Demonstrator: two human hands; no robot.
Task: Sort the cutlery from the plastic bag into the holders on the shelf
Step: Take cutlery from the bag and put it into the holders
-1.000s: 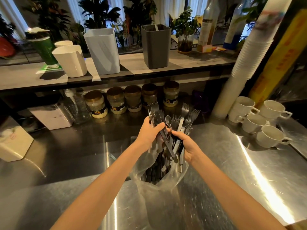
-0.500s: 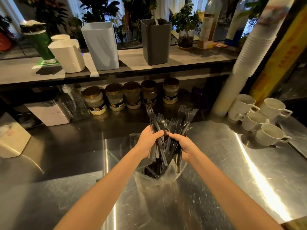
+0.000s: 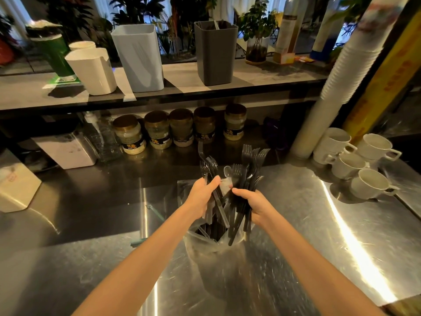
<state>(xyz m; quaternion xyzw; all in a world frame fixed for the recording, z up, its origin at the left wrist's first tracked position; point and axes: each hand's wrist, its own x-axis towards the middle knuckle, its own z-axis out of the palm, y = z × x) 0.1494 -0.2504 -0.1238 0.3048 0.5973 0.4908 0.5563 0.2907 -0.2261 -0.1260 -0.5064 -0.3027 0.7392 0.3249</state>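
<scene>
While the black cutlery (image 3: 247, 169) is held upright over the plastic bag (image 3: 205, 247), at the centre of the steel counter (image 3: 319, 224), the sheaf is being parted. A second ago one tight bundle was clasped by both hands; now a gap is opened through the middle. A smaller group of pieces is gripped in the curled fingers of the left hand (image 3: 201, 197), at 11 o'clock of the bag. A thicker bunch, mostly forks, is clenched in the right hand (image 3: 256, 205) at 1 o'clock. More handles are left standing in the bag below. The task is judged to be at the separating stage, with nothing yet carried up. On the shelf (image 3: 262, 76) at 12 o'clock the holders are lined up: the white holder (image 3: 91, 71) at 10, the pale blue holder (image 3: 139, 58) at 11, the dark grey holder (image 3: 216, 55) at 12.
</scene>
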